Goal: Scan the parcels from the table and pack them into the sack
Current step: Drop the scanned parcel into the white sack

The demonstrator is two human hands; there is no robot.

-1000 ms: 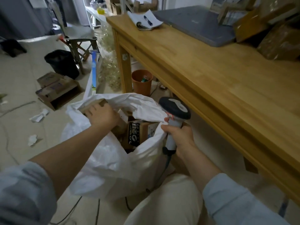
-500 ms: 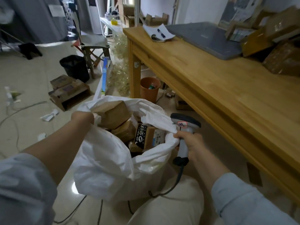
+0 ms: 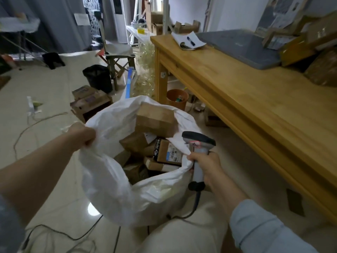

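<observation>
White woven sack (image 3: pixel 113 179) stood open on the tiled floor, near the wooden table (image 3: pixel 255 110). From my remote seat I saw the left hand (image 3: pixel 83 135) gripping a bunch of the near left rim, fingers curled tight round the fabric. The right hand (image 3: pixel 206 165) was wrapped round the handle of the grey scanner (image 3: pixel 198 141), whose head sat over the sack's right rim with a small red glow on it. The fabric touched those fingers, but I could not tell whether they pinched it too. A dark cable (image 3: pixel 196 203) dropped from the scanner's base to the floor. Inside the sack lay a heap of cardboard parcels: a plain brown box (image 3: pixel 155 119) tilted on top at the far side, and a labelled box (image 3: pixel 168 152) with a black side lower down, just beside the scanner. More brown parcels (image 3: pixel 322 70) sat at the table's far right, well apart from the sack, beside a grey board (image 3: pixel 240 46)
</observation>
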